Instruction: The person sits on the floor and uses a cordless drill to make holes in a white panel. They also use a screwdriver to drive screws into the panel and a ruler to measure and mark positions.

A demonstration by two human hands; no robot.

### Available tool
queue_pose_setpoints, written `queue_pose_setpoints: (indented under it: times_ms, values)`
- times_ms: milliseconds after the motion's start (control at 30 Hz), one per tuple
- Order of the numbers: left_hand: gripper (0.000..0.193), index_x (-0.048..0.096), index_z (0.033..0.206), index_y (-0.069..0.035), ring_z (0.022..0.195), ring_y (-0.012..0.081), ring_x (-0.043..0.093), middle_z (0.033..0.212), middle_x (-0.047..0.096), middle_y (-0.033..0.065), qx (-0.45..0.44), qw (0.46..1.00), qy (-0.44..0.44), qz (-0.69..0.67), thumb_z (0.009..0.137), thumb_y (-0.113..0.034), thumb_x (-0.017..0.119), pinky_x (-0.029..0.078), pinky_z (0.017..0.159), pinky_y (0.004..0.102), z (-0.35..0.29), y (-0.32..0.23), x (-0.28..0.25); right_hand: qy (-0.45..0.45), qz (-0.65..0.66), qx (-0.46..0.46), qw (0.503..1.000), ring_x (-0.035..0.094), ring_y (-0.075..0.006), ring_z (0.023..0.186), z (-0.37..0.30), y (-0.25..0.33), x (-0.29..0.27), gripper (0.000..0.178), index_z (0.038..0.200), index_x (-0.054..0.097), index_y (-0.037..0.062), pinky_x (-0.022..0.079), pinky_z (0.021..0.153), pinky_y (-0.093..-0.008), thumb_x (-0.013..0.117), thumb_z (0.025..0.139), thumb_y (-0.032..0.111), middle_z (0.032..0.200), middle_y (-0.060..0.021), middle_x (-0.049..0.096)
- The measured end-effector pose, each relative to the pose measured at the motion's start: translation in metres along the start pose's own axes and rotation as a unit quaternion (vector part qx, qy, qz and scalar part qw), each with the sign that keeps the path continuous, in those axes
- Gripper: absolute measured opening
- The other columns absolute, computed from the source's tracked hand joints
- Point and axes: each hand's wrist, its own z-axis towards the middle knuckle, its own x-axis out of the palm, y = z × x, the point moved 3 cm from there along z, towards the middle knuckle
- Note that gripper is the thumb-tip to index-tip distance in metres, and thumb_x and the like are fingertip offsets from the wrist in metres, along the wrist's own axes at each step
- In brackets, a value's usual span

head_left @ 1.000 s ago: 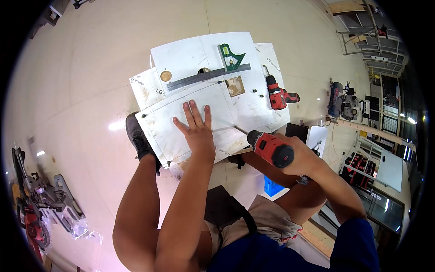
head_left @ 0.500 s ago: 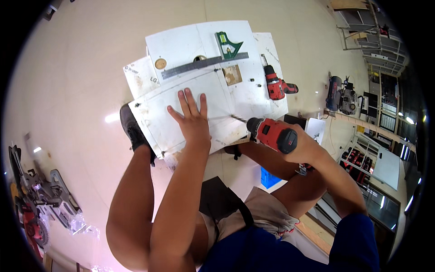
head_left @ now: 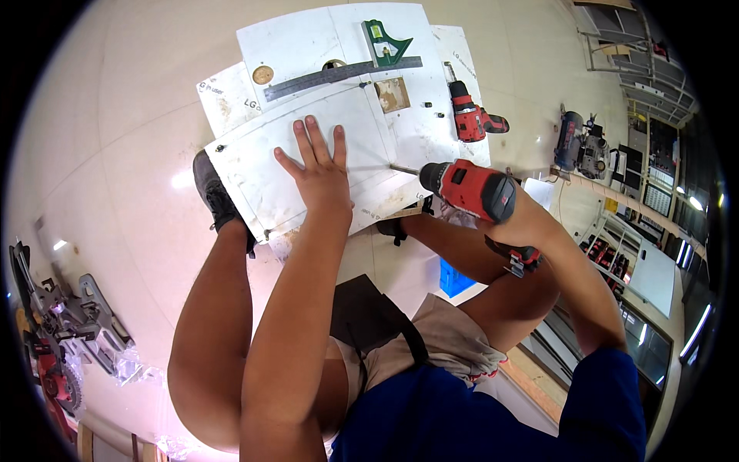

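Observation:
My left hand (head_left: 322,177) lies flat with spread fingers on a white panel (head_left: 258,173), pressing its near middle part. A red and black cordless drill (head_left: 476,191) is in my right hand (head_left: 519,231), my fingers wrapped round its handle. Its long bit (head_left: 405,169) points left, the tip at the panel's surface right of my left hand; whether it has entered the panel I cannot tell. Beyond my hands a combination square with a green head (head_left: 387,48) and a steel rule (head_left: 308,79) rests on the white boards. A second red drill (head_left: 466,115) lies at their right edge.
More white boards (head_left: 308,38) are stacked under the panel, with round and square cutouts. Small dark bits (head_left: 427,105) lie near the second drill. A blue crate (head_left: 456,279) stands by my right leg. A saw (head_left: 58,377) is at far left, a compressor-like machine (head_left: 581,146) at right.
The whole scene sits higher in the picture as the view has shifted. The drill in my right hand has tilted slightly, its bit tip staying near the same spot. My left hand stays on the panel.

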Motion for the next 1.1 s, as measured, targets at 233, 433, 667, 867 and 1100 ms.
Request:
queue_pose_setpoints:
  times_ms: [233,433,667,867,1100]
  values:
    - [0.132,-0.002,0.167,-0.022,0.155,0.0496,-0.013,0.17,-0.012,0.0258,0.006,0.999,0.038,-0.003,0.072,-0.051,0.086,0.008,0.113,0.0805,-0.001,-0.001,-0.005,0.003,0.005,0.044,0.999,0.063,-0.0266,0.083,0.0,-0.005,-0.007,0.041,0.114,0.064,0.001,0.053,0.086,-0.0344,0.067,0.073,-0.003,0.095,-0.0158,0.069]
    - [0.136,-0.001,0.167,-0.021,0.155,0.0497,-0.013,0.169,-0.012,0.0265,0.007,1.0,0.028,0.0,0.07,-0.056,0.087,0.008,0.113,0.0804,-0.002,0.0,-0.006,0.01,0.005,0.077,0.997,0.063,-0.0247,0.084,0.001,-0.011,-0.007,0.043,0.116,0.063,0.001,0.053,0.088,-0.0342,0.069,0.073,-0.001,0.096,-0.014,0.069]
    - [0.136,-0.001,0.166,-0.02,0.155,0.05,-0.013,0.169,-0.011,0.0262,0.007,1.0,0.027,-0.006,0.07,-0.056,0.087,0.009,0.113,0.08,-0.002,0.0,-0.005,0.008,-0.011,0.073,0.997,0.064,-0.0266,0.091,-0.002,-0.014,-0.006,0.048,0.12,0.062,0.0013,0.052,0.093,-0.0352,0.07,0.073,0.0,0.102,-0.0156,0.069]
    - [0.142,-0.003,0.166,-0.013,0.153,0.0535,-0.014,0.166,-0.012,0.0346,0.02,1.0,0.018,0.001,0.068,-0.061,0.088,0.011,0.112,0.0801,-0.003,0.0,-0.005,0.024,-0.019,0.068,0.997,0.064,-0.0283,0.093,0.001,-0.019,-0.008,0.052,0.124,0.061,0.0013,0.051,0.095,-0.0351,0.07,0.073,-0.001,0.108,-0.0171,0.07]
    - [0.14,-0.002,0.166,-0.016,0.154,0.0519,-0.013,0.167,-0.012,0.0314,0.014,1.0,0.024,0.002,0.068,-0.06,0.087,0.01,0.112,0.0805,-0.003,-0.001,-0.006,0.023,0.014,0.047,0.999,0.064,-0.0267,0.094,-0.001,-0.008,-0.006,0.054,0.126,0.061,0.0014,0.051,0.096,-0.0339,0.069,0.073,-0.002,0.109,-0.0167,0.07]
